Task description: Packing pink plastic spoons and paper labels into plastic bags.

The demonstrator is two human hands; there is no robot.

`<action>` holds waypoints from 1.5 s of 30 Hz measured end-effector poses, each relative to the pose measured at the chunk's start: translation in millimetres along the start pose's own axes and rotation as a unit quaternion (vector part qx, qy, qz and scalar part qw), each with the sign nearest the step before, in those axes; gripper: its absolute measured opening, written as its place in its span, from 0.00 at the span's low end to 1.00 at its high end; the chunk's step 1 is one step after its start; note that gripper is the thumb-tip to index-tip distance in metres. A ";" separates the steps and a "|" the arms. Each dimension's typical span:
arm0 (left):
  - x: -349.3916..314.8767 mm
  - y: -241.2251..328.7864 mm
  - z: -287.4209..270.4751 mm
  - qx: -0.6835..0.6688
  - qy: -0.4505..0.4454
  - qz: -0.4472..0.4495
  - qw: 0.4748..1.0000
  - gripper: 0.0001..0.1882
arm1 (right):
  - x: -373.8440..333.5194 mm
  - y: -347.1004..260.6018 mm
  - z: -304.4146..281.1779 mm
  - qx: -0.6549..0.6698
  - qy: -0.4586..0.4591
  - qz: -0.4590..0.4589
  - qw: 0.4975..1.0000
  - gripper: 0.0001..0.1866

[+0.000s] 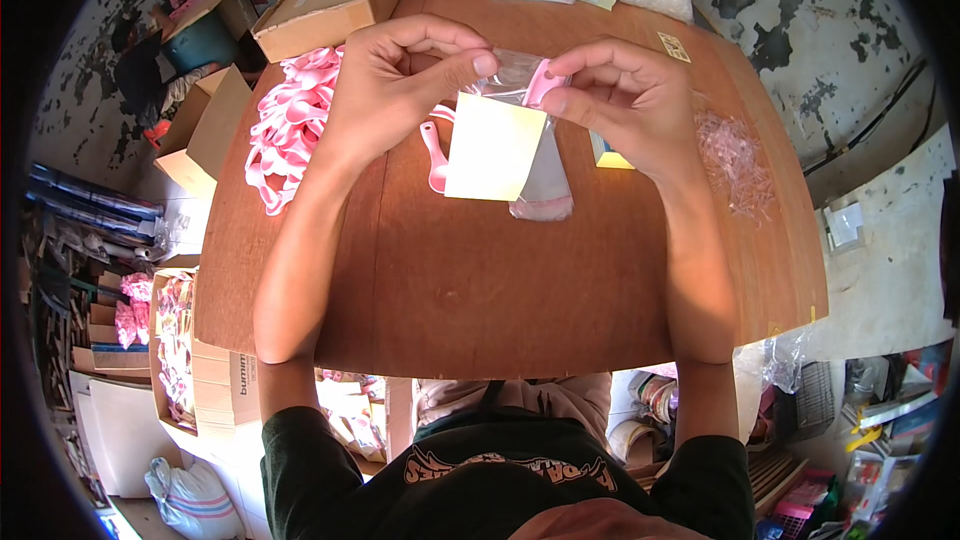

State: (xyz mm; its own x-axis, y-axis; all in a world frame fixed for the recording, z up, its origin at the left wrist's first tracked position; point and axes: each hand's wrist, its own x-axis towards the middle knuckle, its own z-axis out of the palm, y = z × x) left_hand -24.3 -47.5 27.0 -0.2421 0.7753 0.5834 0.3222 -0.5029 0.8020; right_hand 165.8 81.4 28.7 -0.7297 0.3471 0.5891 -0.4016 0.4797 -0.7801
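Observation:
My left hand [405,90] is raised above the table, thumb and forefinger closed on the edge of a clear plastic bag [512,67]. Opposite it, my right hand [632,105] pinches a pink plastic piece [540,85] at the bag's mouth; how much of the piece is inside the bag I cannot tell. A pale yellow card [495,150] hangs just below the hands, and what holds it is unclear. Behind the card, more clear bags [545,190] lie on the table. Beside them rests a pink spoon-shaped piece [436,158].
A pile of pink spoon-shaped pieces [290,130] covers the left of the wooden table [500,300]. Thin, clear pinkish sticks [735,160] are heaped at the right. A cardboard box [330,5] stands at the far left edge. A person [150,70] is in the left background.

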 end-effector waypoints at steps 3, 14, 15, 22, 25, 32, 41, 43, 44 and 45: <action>0.5 5.5 3.2 0.017 0.011 -0.012 1.000 0.08 | -0.7 -1.6 -1.3 -0.017 -0.009 0.002 1.000 0.10; 2.0 7.3 -2.4 -0.022 -0.034 -0.035 0.999 0.25 | -0.8 -3.0 -4.4 0.002 -0.002 0.027 1.000 0.10; 3.6 3.3 -4.9 -0.016 -0.055 -0.042 0.997 0.26 | -0.7 -3.3 -4.9 0.009 0.002 0.015 1.000 0.10; -0.6 26.3 -11.2 0.051 -0.044 -0.067 0.995 0.25 | 2.9 -17.7 -10.8 0.019 0.058 -0.029 0.998 0.12; -9.2 37.6 -18.1 0.039 -0.049 -0.026 0.998 0.19 | 1.4 -21.3 -22.4 -0.001 0.123 -0.006 0.992 0.11; -111.7 88.6 -47.9 0.211 -0.194 -0.129 0.949 0.12 | -7.3 -42.5 -46.5 -0.101 0.177 0.035 0.978 0.12; -291.1 84.0 -62.0 0.284 -0.268 -0.515 0.763 0.15 | -13.2 -44.0 -15.7 -0.248 0.040 -0.066 0.966 0.08; -317.4 76.9 -68.1 0.387 -0.255 -0.532 0.709 0.16 | -22.3 -28.1 -7.2 -0.288 -0.003 -0.052 0.956 0.07; -329.7 77.4 -74.5 0.427 -0.284 -0.521 0.683 0.16 | -27.0 -14.6 0.8 -0.324 -0.046 -0.041 0.944 0.06; -331.3 83.0 -75.0 0.466 -0.314 -0.505 0.655 0.17 | -35.3 -4.0 6.6 -0.331 -0.054 -0.046 0.941 0.06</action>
State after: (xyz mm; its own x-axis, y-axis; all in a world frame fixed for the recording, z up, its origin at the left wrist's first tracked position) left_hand 14.0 -374.7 -90.1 -0.4321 0.6840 -0.5877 0.7773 0.6129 0.1419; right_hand 189.5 62.0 9.6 -0.7751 0.2124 0.5950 -0.0591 0.9133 -0.4030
